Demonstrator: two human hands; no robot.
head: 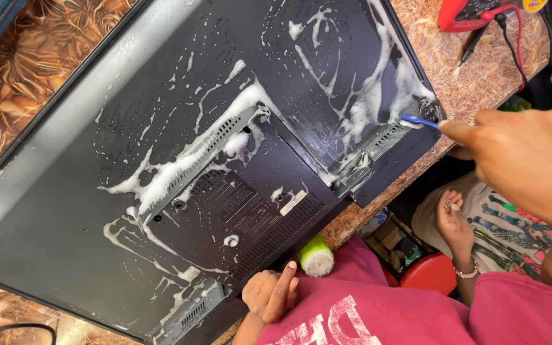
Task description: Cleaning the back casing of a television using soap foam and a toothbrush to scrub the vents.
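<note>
Right now your right hand (519,156) is pinched shut on a blue toothbrush (419,119), fingers closed round the handle end, bristle head out past the fingertips and touching the soapy vent strip near the right edge of the TV back panel (161,128). Brush looks light, thin, stiff plastic; wet foam likely makes it slippery, so I'd judge a grip well back on the handle is the safe spot, as you have it. TV lies face down, tilted across the patterned brown table (480,76), foam streaks (180,169) over the raised centre housing w/ vents. Panel's prob. rigid but fragile under pressure, and slick where the suds sit.

Your left hand (271,295) rests by the near edge of the TV, fingers curled loosely together, holding nothing I can see. Just beside it stands a green-and-white bottle (315,255), apart from the hand.

Another person's hand (453,220) w/ a bracelet sits lower right, not touching the TV. Red multimeter (464,14) w/ leads lies top right on the table.
</note>
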